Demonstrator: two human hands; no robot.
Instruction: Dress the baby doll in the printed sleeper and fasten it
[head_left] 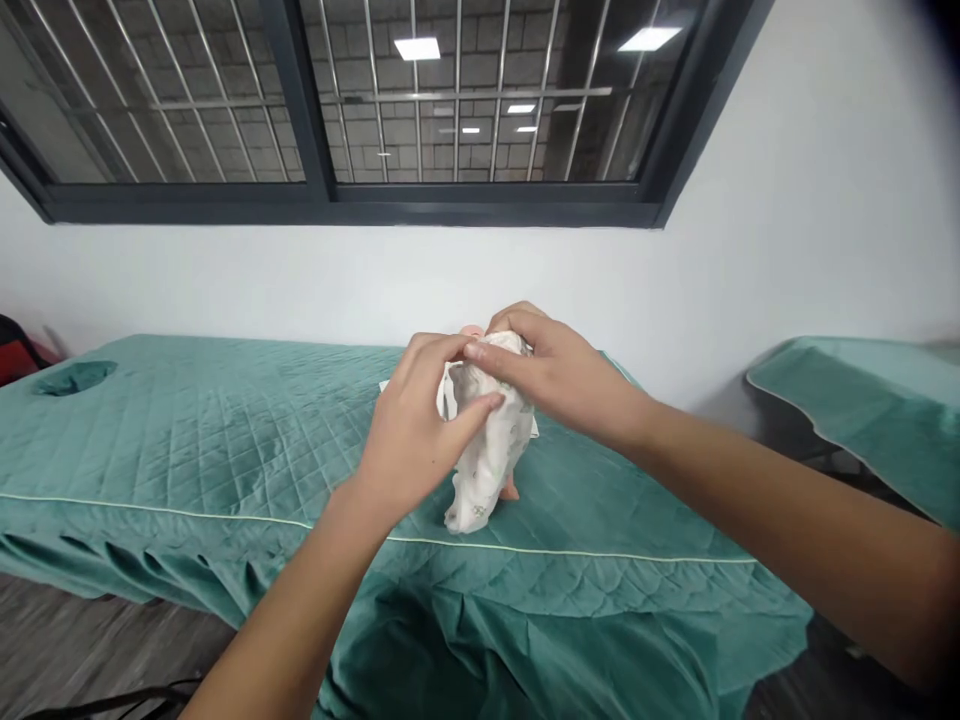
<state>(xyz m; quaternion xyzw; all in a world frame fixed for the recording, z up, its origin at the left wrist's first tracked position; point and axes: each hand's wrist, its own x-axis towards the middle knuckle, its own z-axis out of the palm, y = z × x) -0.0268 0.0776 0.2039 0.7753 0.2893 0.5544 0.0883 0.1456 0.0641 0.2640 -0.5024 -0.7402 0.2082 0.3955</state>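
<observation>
Between my hands, above the green bed, is a white baby garment (491, 450) with a faint small print. It hangs down in loose folds towards the bed's near edge. My left hand (424, 410) holds its left side, thumb pressed to the front and fingers curled at the top. From the upper right, my right hand (559, 375) grips the top of the cloth, its thumb across the front near my left fingertips. A pinkish, doll-like part (510, 489) shows below the garment, and another bit of pink peeks out above it. Most of that pink object is hidden.
A green quilted bed cover (225, 430) with pale piping lies beneath, with a face hole (75, 378) at left. Behind are a white wall (300, 280) and a dark-framed barred window (480, 205). Another green-covered surface (862, 400) stands right; a black cable (112, 700) lies lower left.
</observation>
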